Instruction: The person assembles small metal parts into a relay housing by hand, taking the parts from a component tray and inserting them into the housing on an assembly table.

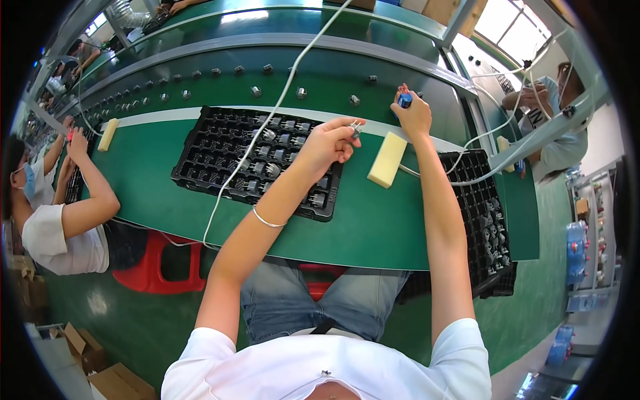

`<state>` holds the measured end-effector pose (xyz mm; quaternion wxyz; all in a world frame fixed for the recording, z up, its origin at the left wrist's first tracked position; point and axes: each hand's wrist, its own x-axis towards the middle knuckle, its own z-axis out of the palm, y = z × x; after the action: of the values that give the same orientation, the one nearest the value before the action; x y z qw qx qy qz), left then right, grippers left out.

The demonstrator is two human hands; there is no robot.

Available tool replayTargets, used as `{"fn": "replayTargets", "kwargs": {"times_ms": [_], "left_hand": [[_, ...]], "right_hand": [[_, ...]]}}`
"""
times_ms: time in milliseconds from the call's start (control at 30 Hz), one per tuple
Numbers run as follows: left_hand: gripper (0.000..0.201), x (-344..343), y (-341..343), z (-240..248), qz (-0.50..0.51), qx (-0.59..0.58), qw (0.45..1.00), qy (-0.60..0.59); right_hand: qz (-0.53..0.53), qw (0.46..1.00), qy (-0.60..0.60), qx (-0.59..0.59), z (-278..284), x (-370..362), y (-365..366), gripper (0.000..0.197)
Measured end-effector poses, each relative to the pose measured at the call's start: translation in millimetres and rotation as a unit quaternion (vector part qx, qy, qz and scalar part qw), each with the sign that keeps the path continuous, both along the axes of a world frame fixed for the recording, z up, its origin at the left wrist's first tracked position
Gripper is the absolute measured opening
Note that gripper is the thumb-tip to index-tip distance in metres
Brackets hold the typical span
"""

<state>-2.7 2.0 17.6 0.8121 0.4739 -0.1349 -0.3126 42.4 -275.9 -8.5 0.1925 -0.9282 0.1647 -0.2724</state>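
My left hand (327,148) is closed, pinching a small dark part with metal prongs (356,129) between thumb and fingertips, above the right edge of a black tray (185,172). That tray lies on the green work table (373,227) and holds rows of similar pronged parts, some darker than others. Farther off to the right, my right hand (416,115) is wrapped round a small blue object (405,100) with an orange-red end. Its exact kind is hard to make out. A pale yellow block (387,160) lies on the table between my forearms.
Several small metal parts (301,93) stand in rows on the dark strip beyond the table's edge. A white cable (267,123) hangs across the tray. Another black tray (481,220) with parts is at right. People sit at left (60,213) and right (557,127); a red stool (157,267) stands left.
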Motion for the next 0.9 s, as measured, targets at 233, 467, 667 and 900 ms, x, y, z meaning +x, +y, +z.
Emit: {"fn": "replayTargets", "kwargs": {"times_ms": [233, 467, 667, 900], "left_hand": [[0.022, -3, 0, 2, 0.054, 0.055, 0.993, -0.088], [0.022, -15, -4, 11, 0.053, 0.117, 0.97, -0.206], [0.025, -16, -5, 11, 0.0, 0.163, 0.961, -0.225], [0.031, -12, 10, 23, -0.014, 0.227, 0.931, -0.286]], "right_hand": [[0.089, 0.994, 0.05, 0.044, 27, -17, 10, 0.037], [0.284, 0.815, -0.006, 0.504, 51, -106, 81, 0.032], [0.286, 0.784, 0.005, 0.552, 38, -117, 79, 0.033], [0.296, 0.717, 0.04, 0.629, 36, -132, 75, 0.038]]}}
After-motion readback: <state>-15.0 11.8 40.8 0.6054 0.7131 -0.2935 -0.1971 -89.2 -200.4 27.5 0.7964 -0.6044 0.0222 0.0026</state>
